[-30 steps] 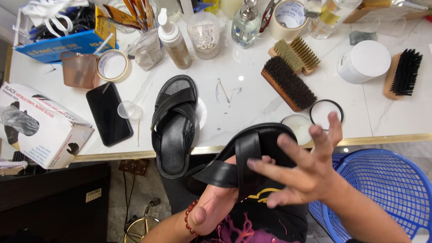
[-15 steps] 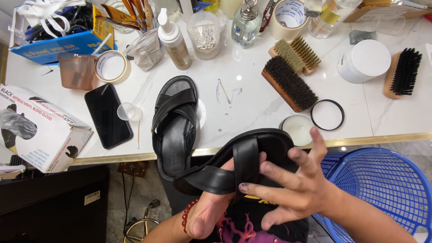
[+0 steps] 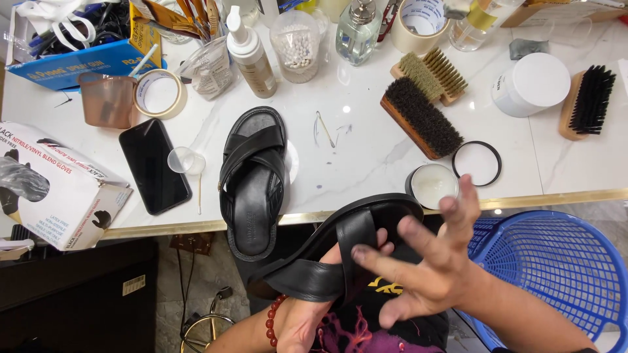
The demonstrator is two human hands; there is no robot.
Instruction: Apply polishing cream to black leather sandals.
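A person holds a black sandal point(image 3: 340, 252) below the edge of a white tabletop point(image 3: 366, 150); the left hand point(image 3: 307, 314) is tucked inside its crossed straps; the right hand point(image 3: 425, 268) has fingers spread, fingertips on the strap. A matching sandal point(image 3: 254, 180) lies on the tabletop; an open tin of pale cream point(image 3: 432, 185) sits near the right hand.

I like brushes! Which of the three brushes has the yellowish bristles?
The small wooden brush at the back, resting against the big dark brush. Its bristles are tan; that one's and the black brush on the right's are dark.
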